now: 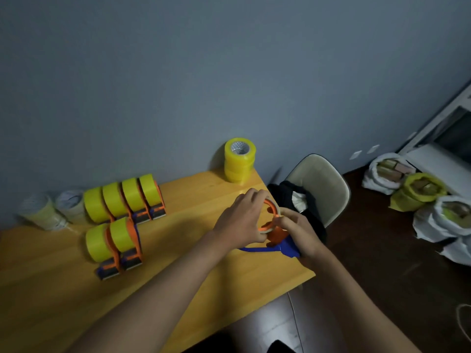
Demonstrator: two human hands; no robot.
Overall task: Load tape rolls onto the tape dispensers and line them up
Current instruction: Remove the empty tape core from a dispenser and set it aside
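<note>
Head view: nearest me, my two forearms reach over the table (63, 289) edge. My right hand (297, 233) grips a blue and orange dispenser (279, 244) at the table's right edge, its long axis running left to right. My left hand (240, 220) curls around a nearly spent roll (271, 215), holding it against the dispenser's orange hub, just left of the right hand. Farther left, six loaded dispensers (122, 215) stand in two rows. Beyond, by the wall, a stack of yellow rolls (239, 160) waits.
</note>
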